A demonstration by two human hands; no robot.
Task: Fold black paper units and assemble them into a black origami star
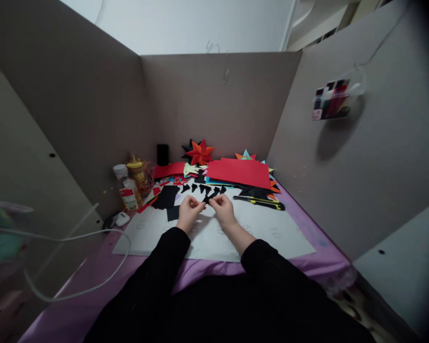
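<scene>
My left hand (190, 212) and my right hand (223, 209) meet over a white sheet (214, 245), fingertips pinched on a small black paper piece (207, 199) between them. Just beyond my fingers, several small folded black pieces (194, 188) lie in a row. Left of my left hand are a large black paper (166, 196) and a smaller black square (172, 213). A yellow and black cutter (262, 202) rests to the right of my right hand.
Red sheets (239, 172) are stacked behind the cutter. Paper stars (200, 152) stand at the back wall. Bottles (128, 188) and a white earphone case (122, 219) sit at the left. A white cable (93, 233) loops at the left; panels enclose the table.
</scene>
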